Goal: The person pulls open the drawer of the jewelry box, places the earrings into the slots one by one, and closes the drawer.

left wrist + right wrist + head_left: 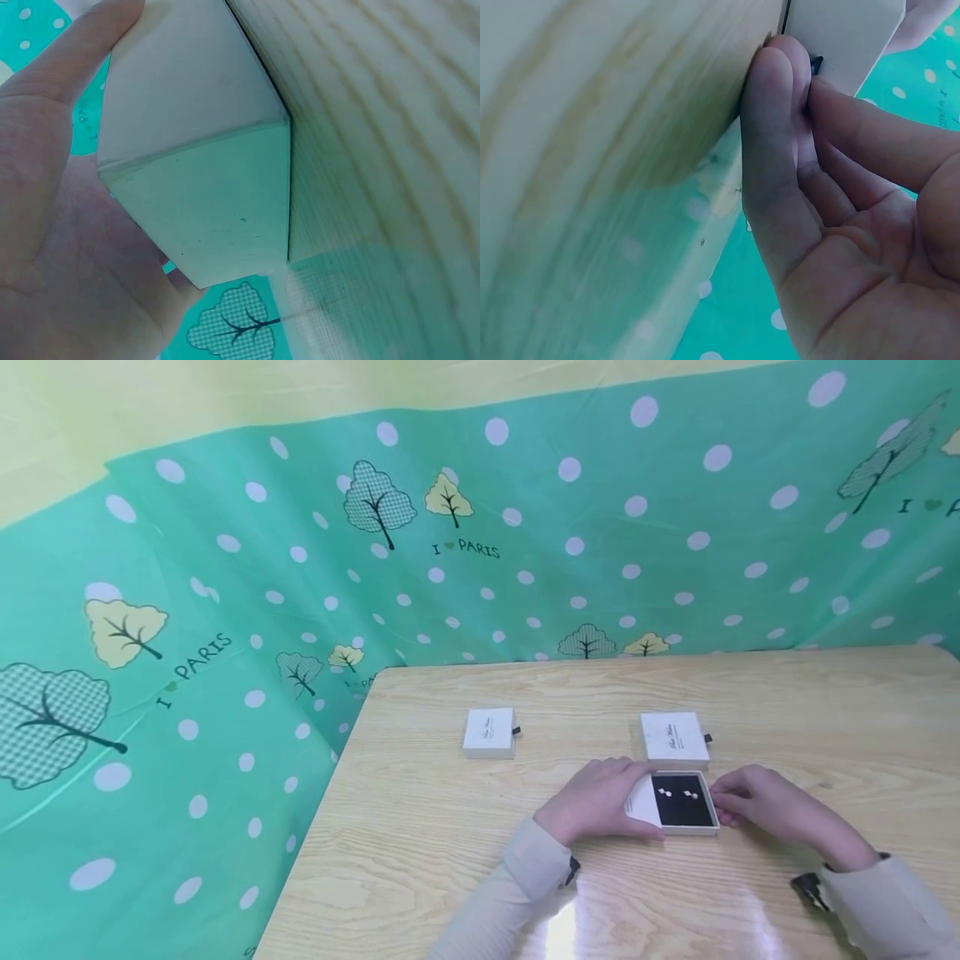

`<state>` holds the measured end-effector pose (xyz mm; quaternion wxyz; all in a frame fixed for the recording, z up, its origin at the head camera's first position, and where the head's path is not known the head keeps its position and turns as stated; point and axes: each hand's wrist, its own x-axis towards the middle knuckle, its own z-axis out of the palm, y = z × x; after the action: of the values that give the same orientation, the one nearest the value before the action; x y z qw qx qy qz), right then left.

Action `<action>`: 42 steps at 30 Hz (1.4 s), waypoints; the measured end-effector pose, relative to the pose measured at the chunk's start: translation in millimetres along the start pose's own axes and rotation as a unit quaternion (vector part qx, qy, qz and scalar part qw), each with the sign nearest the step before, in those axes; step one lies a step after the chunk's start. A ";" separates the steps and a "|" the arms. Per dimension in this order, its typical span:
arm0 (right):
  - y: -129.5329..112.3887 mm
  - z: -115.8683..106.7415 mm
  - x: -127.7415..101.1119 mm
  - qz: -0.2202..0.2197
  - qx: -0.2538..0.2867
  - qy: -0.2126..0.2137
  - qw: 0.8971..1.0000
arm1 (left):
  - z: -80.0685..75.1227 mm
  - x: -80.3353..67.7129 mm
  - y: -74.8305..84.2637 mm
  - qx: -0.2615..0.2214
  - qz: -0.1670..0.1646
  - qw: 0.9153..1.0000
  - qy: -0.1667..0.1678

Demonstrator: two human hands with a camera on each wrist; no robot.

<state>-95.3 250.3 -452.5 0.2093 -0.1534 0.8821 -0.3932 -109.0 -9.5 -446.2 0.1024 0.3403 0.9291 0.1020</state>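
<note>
A small white jewelry box is pulled part-way open, its drawer (690, 831) out to the right of the white sleeve (642, 802). On the drawer's black insert (681, 814) sits a pair of earrings (690, 794) with pale stones. My left hand (600, 797) grips the sleeve from the left, thumb along the near side and fingers over the far side. In the left wrist view the plain end of the sleeve (217, 210) faces the palm. At the drawer's right end, my right hand (765, 802) pinches a short black ribbon tab (817, 64) between thumb and fingers.
Just behind the opened box lies a closed white box (673, 737) with a black tab on its right. Another closed white box (489, 732) lies farther left. All rest on a wood-grain table (405, 827), with a green dotted cloth (525, 543) hanging behind and left.
</note>
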 end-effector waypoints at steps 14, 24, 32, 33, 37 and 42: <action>-4.8 2.3 1.8 -0.035 0.007 -0.013 0.999 | -2.2 -1.7 0.4 -0.013 -0.006 1.000 -0.003; -15.0 9.3 6.4 -0.077 0.000 -0.015 0.997 | -1.6 -0.9 0.0 -0.011 -0.010 1.000 -0.004; -24.6 15.1 12.0 -0.078 -0.012 -0.013 0.997 | -1.2 -0.3 -0.1 -0.021 -0.016 1.000 -0.003; -25.4 15.8 12.5 -0.077 -0.012 -0.013 0.997 | -1.0 -0.2 -0.2 -0.021 -0.016 1.000 -0.003; -28.0 18.5 15.6 -0.080 -0.015 -0.012 0.997 | -1.0 -0.1 -0.1 -0.025 -0.013 1.000 -0.002; -32.4 22.9 20.6 -0.083 -0.015 -0.014 0.996 | 0.8 -0.2 -0.7 -0.024 -0.008 1.000 0.001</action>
<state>-98.6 206.0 -446.9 0.1858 -0.2344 0.8690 -0.3942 -109.1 -10.0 -447.1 0.1103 0.3300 0.9293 0.1236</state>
